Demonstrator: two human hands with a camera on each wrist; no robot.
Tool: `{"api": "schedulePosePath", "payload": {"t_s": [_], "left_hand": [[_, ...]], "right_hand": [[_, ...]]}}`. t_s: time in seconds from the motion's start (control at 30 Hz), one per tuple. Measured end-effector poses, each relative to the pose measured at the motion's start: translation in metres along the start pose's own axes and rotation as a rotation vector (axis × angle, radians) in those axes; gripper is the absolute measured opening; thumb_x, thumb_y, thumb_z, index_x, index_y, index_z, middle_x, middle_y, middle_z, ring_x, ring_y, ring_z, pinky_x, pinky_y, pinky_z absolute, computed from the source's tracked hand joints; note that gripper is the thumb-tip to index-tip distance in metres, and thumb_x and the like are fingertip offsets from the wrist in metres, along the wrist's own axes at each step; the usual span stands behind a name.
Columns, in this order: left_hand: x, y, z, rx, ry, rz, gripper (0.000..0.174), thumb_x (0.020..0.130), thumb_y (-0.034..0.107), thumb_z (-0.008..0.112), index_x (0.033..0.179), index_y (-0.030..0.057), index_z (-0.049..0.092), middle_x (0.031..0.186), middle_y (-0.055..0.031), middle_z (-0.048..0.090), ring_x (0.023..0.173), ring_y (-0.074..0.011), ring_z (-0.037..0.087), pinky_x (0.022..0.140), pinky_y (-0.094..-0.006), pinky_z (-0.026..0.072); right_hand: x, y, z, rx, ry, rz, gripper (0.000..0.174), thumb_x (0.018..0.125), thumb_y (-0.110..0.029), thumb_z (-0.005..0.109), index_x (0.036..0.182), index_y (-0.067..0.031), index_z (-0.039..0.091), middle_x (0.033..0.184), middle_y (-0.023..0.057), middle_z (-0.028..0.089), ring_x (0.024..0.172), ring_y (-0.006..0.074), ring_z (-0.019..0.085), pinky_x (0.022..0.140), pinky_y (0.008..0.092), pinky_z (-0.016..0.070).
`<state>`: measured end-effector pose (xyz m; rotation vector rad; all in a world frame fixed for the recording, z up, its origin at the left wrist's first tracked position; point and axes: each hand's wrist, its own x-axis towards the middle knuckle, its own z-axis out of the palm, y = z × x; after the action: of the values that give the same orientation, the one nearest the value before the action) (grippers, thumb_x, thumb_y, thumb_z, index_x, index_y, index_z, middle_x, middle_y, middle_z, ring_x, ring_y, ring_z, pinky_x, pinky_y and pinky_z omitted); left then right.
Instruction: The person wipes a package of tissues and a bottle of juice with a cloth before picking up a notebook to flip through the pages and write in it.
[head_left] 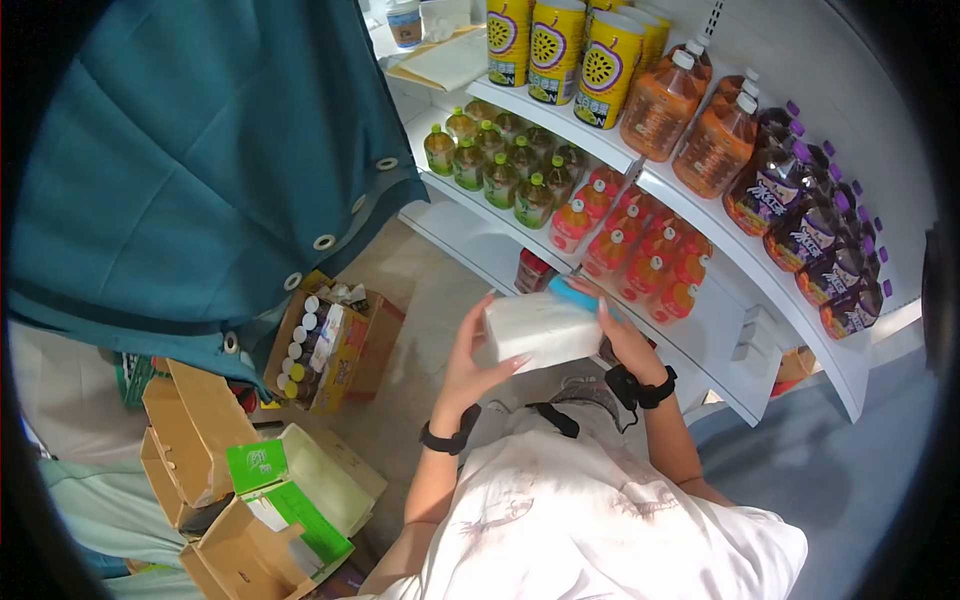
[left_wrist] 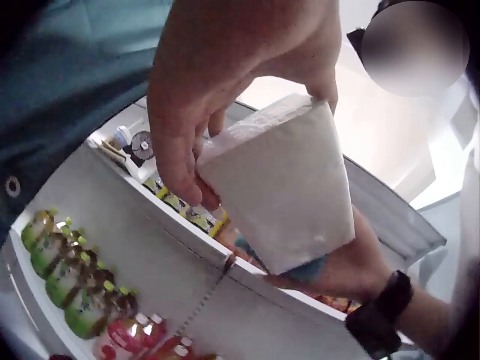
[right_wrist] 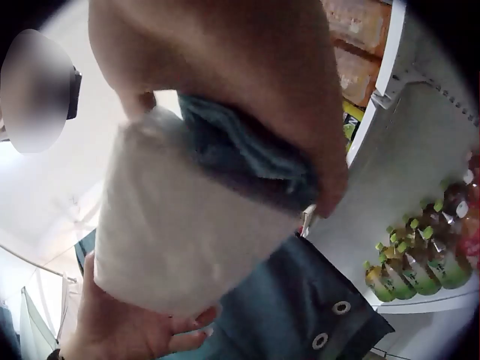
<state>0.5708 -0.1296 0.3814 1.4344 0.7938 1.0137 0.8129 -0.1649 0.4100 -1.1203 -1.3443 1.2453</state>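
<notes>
A white rectangular pack (head_left: 545, 330) is held in front of the torso, between both hands. The left hand (head_left: 474, 352) grips its left end, thumb along the near side and fingers behind; the left wrist view shows this hand (left_wrist: 240, 67) curled over one end of the pack (left_wrist: 289, 187). At the other end, the right hand (head_left: 628, 340) holds the pack together with a blue cloth (head_left: 574, 295). In the right wrist view the cloth (right_wrist: 244, 150) lies folded between the right hand (right_wrist: 232, 67) and the white pack (right_wrist: 180, 225).
Shelves (head_left: 690, 200) ahead hold yellow cans (head_left: 607, 70), orange bottles (head_left: 715, 145), purple-capped bottles (head_left: 770, 190), green-capped bottles (head_left: 500, 175) and pink-red bottles (head_left: 610, 245). A teal curtain (head_left: 220, 150) hangs at left. Below it stand a carton of bottles (head_left: 345, 360) and opened cardboard boxes (head_left: 250, 550).
</notes>
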Motion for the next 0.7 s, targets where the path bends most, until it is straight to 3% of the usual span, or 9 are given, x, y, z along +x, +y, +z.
{"api": "schedulePosePath", "payload": {"t_s": [0.07, 0.17, 0.27, 0.37, 0.5, 0.57, 0.63, 0.7], "left_hand": [[0.001, 0.003, -0.001, 0.220, 0.030, 0.061, 0.085, 0.063, 0.019, 0.079, 0.137, 0.0046, 0.038, 0.132, -0.0129, 0.048, 0.120, -0.0253, 0.048, 0.100, -0.0359, 0.0373], [0.002, 0.012, 0.011, 0.516, 0.033, 0.116, 0.082, 0.060, 0.017, 0.081, 0.132, 0.0042, 0.044, 0.126, -0.0131, 0.052, 0.114, -0.0242, 0.051, 0.095, -0.0361, 0.0414], [0.000, -0.006, 0.021, 0.513, 0.077, 0.142, 0.087, 0.060, 0.015, 0.080, 0.135, 0.0050, 0.038, 0.119, -0.0152, 0.054, 0.108, -0.0244, 0.053, 0.092, -0.0383, 0.0428], [-0.004, -0.017, 0.021, 0.339, 0.229, 0.122, 0.091, 0.062, 0.019, 0.082, 0.136, 0.0045, 0.030, 0.111, -0.0172, 0.054, 0.101, -0.0294, 0.056, 0.084, -0.0378, 0.0460], [-0.004, -0.009, 0.011, 0.241, 0.319, 0.012, 0.091, 0.067, 0.017, 0.080, 0.138, 0.0049, 0.024, 0.109, -0.0153, 0.054, 0.099, -0.0252, 0.057, 0.082, -0.0340, 0.0459], [-0.002, -0.006, 0.002, 0.096, 0.330, -0.102, 0.086, 0.069, 0.015, 0.079, 0.137, 0.0035, 0.027, 0.109, -0.0135, 0.054, 0.098, -0.0227, 0.057, 0.082, -0.0319, 0.0459], [-0.003, -0.004, -0.005, 0.019, 0.297, -0.206, 0.077, 0.075, 0.024, 0.074, 0.135, 0.0023, 0.031, 0.110, -0.0132, 0.055, 0.099, -0.0216, 0.057, 0.082, -0.0312, 0.0460], [-0.003, -0.006, -0.010, -0.119, 0.287, -0.326, 0.070, 0.080, 0.036, 0.067, 0.133, 0.0015, 0.036, 0.111, -0.0133, 0.055, 0.100, -0.0210, 0.057, 0.081, -0.0310, 0.0463]], "right_hand": [[0.004, -0.004, 0.001, -0.091, -0.005, 0.146, 0.049, 0.098, -0.037, 0.040, 0.133, -0.0034, 0.046, 0.141, 0.0115, 0.041, 0.134, 0.0253, 0.031, 0.110, 0.0379, 0.0215], [0.004, 0.005, 0.021, -0.592, -0.001, 0.021, 0.044, 0.098, -0.032, 0.038, 0.132, -0.0053, 0.047, 0.140, 0.0131, 0.043, 0.133, 0.0300, 0.033, 0.110, 0.0415, 0.0223], [0.004, 0.012, 0.058, -0.783, 0.017, -0.214, 0.042, 0.098, -0.029, 0.038, 0.132, -0.0079, 0.049, 0.141, 0.0136, 0.042, 0.132, 0.0342, 0.034, 0.110, 0.0435, 0.0231], [0.006, 0.005, 0.067, -0.724, -0.017, -0.286, 0.040, 0.097, -0.028, 0.040, 0.131, -0.0086, 0.050, 0.139, 0.0130, 0.044, 0.131, 0.0343, 0.036, 0.109, 0.0442, 0.0242], [0.007, 0.012, 0.047, -0.700, 0.069, -0.202, 0.039, 0.098, -0.025, 0.040, 0.130, -0.0068, 0.050, 0.135, 0.0140, 0.048, 0.128, 0.0321, 0.039, 0.108, 0.0435, 0.0254], [0.008, 0.013, 0.035, -0.479, 0.112, -0.104, 0.039, 0.098, -0.025, 0.039, 0.130, -0.0056, 0.050, 0.133, 0.0138, 0.049, 0.128, 0.0299, 0.039, 0.108, 0.0418, 0.0257], [0.010, 0.017, 0.028, -0.214, 0.094, -0.071, 0.043, 0.097, -0.029, 0.042, 0.130, -0.0028, 0.048, 0.130, 0.0150, 0.049, 0.127, 0.0277, 0.040, 0.108, 0.0384, 0.0268], [0.008, 0.013, 0.035, -0.260, 0.094, -0.265, 0.046, 0.094, -0.029, 0.048, 0.131, -0.0021, 0.046, 0.131, 0.0159, 0.047, 0.127, 0.0280, 0.040, 0.107, 0.0372, 0.0271]]}}
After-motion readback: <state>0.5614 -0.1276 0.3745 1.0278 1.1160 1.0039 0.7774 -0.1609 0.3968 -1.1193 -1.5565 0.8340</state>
